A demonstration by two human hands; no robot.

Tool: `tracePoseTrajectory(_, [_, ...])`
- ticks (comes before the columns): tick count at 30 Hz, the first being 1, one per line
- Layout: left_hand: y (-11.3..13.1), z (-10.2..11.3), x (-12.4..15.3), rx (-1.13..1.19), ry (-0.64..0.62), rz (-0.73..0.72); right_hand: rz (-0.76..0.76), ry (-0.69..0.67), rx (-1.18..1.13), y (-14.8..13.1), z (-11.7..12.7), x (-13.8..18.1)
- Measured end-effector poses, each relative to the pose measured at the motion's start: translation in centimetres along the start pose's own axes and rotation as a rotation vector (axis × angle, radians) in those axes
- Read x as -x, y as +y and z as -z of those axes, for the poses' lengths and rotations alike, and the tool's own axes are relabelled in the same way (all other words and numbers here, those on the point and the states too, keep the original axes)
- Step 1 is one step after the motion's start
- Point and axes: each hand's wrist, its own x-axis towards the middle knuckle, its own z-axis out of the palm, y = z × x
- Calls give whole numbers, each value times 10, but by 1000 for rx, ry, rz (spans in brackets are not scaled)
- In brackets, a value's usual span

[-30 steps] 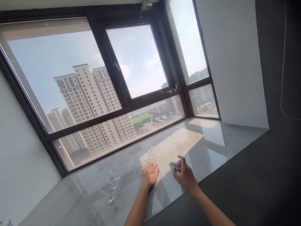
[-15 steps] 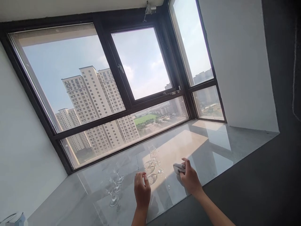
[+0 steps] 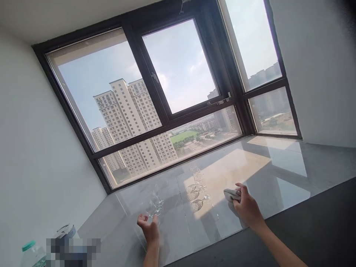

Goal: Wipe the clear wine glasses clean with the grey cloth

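My left hand (image 3: 149, 229) is at the left group of clear stemmed glasses (image 3: 158, 203), thumb and fingers apart. It covers the spot of the nearest glass there; whether it touches that glass I cannot tell. Two bases show just beyond the fingers. My right hand (image 3: 248, 207), closed, grips a folded greyish-white cloth (image 3: 231, 194) above the glossy sill (image 3: 172, 233). Between the hands, another group of clear stemmed glasses (image 3: 206, 197) stands in a row in the sunlight, casting rounded shadows to the left.
A dark-framed window (image 3: 167, 128) borders the sill at the back, with a handle (image 3: 154, 76) on its sash. At lower left are a clear bottle with a green cap (image 3: 29, 245) and a partly pixelated container (image 3: 65, 231). The sill's front edge drops to a dark area.
My left hand has moved left, from beside the sunlit glasses to the left group. My right hand keeps the cloth. The view has shifted left, bringing the green-capped bottle into sight.
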Motion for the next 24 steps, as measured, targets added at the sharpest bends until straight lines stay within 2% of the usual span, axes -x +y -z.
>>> tracePoseTrajectory(4, [9, -4, 4, -194, -228, 25, -9, -28, -2, 3, -1, 0])
tracePoseTrajectory(9, [27, -1, 18, -316, -319, 36, -12, -25, -13, 3, 1, 1])
tracePoseTrajectory(11, [32, 1, 25, -346, -359, -67, -1, -11, -3, 3, 0, 1])
tracePoseTrajectory(17, [40, -3, 49, -536, -561, -622, 30, -24, 36, 5, 0, 2])
tracePoseTrajectory(21, [42, -8, 54, -602, -609, -768, 187, -43, 53, -13, -1, 19])
tracePoseTrajectory(24, [46, -7, 54, -644, -600, -811, 404, -123, -49, -50, -13, 46])
